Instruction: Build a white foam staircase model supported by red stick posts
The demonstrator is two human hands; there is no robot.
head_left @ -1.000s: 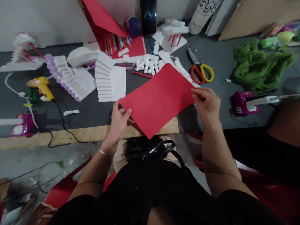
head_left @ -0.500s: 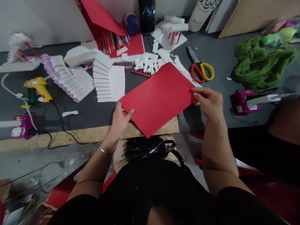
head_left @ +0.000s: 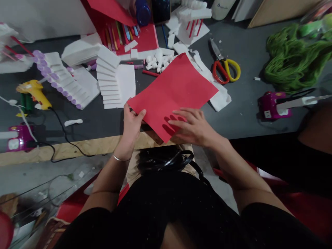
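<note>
A red sheet of paper [head_left: 173,86] is held up at a slant over the front of the table. My left hand [head_left: 132,119] pinches its left corner, thumb on top and fingers beneath. Over the sheet's lower right part hovers my right hand [head_left: 194,126], its fingers spread and casting shadows on the red surface; whether the fingertips touch it I cannot tell. Behind the sheet lie several small white foam pieces [head_left: 158,62] and a white strip [head_left: 220,98], partly covered by it.
Scissors [head_left: 220,65] lie behind on the right, near green yarn [head_left: 293,62]. White stair models [head_left: 110,79] stand to the left, beside a yellow glue gun [head_left: 35,93] with a trailing cord. A purple power socket [head_left: 275,105] sits at right, close to another person's arm [head_left: 315,131].
My right hand has let go of the sheet's right corner and moved left, over its lower part. The left hand keeps its pinch. The view has shifted slightly.
</note>
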